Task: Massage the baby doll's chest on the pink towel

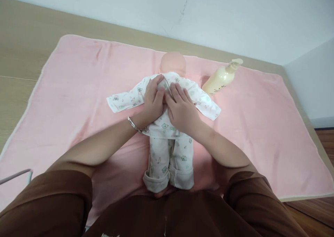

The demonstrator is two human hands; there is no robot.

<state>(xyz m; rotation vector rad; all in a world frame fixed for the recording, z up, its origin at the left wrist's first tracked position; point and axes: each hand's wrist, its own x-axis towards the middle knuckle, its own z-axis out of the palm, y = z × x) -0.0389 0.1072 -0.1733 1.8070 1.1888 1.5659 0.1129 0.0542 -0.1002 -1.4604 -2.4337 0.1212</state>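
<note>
A baby doll in a white printed top and trousers lies stretched out, its bald head pointing away from me and its face not visible. Both sleeves spread out to the sides, and the trouser cuffs are turned up. My left hand rests flat on the left part of the doll's upper body, fingers extended. On the right part lies my right hand, also flat with its fingers stretched out. The thumbs come close together near the middle of the top. Neither hand grips anything.
Under the doll is a pink blanket on a tan surface. A cream pump bottle stands tilted in view beside the doll's right-hand sleeve. A white wall rises behind. A thin grey bent tube or cable shows at lower left.
</note>
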